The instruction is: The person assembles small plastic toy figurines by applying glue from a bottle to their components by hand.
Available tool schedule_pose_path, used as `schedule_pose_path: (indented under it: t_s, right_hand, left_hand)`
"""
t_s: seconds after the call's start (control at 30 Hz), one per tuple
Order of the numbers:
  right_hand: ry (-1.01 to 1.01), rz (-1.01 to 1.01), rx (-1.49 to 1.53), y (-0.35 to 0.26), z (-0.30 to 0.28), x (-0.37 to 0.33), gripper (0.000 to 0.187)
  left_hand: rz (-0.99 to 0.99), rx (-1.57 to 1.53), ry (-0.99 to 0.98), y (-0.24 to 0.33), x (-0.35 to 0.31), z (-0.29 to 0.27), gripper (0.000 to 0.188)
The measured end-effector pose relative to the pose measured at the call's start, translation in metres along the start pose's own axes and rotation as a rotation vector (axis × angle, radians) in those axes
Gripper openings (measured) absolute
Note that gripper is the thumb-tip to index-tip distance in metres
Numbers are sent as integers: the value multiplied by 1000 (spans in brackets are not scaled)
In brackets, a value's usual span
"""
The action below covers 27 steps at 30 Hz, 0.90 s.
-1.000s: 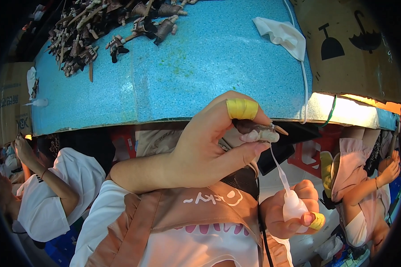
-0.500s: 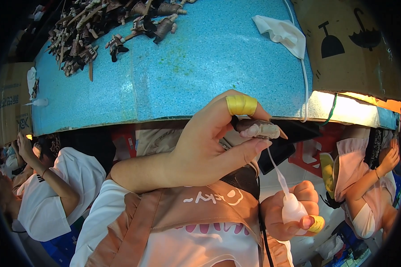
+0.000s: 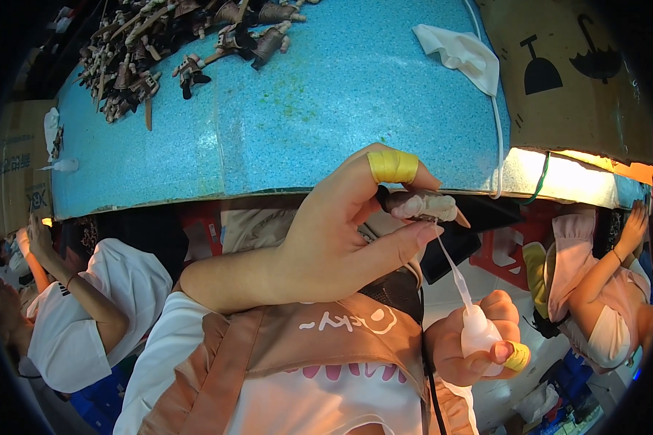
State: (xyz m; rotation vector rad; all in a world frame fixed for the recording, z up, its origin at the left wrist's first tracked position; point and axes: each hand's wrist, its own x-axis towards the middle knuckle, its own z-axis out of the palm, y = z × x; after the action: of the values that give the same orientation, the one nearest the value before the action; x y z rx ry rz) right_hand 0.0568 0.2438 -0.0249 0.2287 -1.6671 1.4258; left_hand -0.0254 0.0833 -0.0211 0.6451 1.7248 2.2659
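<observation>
My left hand [image 3: 363, 225], with yellow tape round one finger, pinches a small figurine [image 3: 422, 206] just off the front edge of the blue table. Its pale and brown parts show between thumb and fingers; the rest is covered. Lower down, my right hand [image 3: 479, 344] wraps round a small white squeeze bottle [image 3: 479, 332], and yellow tape circles its thumb. From the bottle a long thin nozzle slants up, its tip at the underside of the figurine beside my left thumb. Whether liquid comes out is too small to tell.
A heap of similar figurines [image 3: 134, 61] covers the far left of the blue table [image 3: 326, 109]. A white cloth [image 3: 461, 58] and cable lie at the right, beside a cardboard box [image 3: 559, 87]. Another bottle [image 3: 64, 166] rests at the left edge. People sit on both sides.
My left fingertips and the figurine have shifted slightly, and the nozzle tip has moved a little left along its underside. The person at the right has moved an arm.
</observation>
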Motion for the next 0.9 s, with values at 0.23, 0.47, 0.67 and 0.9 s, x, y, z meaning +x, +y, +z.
schedule_pose_path:
  t_s: [0.23,0.47,0.67,0.9]
  right_hand:
    - [166,367,56,10,8,14,22]
    - [-398,409,-91,80,34,64,29]
    - [-419,2,-564,107,54,76,25]
    - [138,-242,-558,118,-1,123,16]
  left_hand:
    - [-36,-211,33,5,4,1,41]
    - [-60,-217,159,1,-1,-3,36]
    - [-89,-103,205,5,5,1,33]
    - [-114,-121,300,0,5,-7,32]
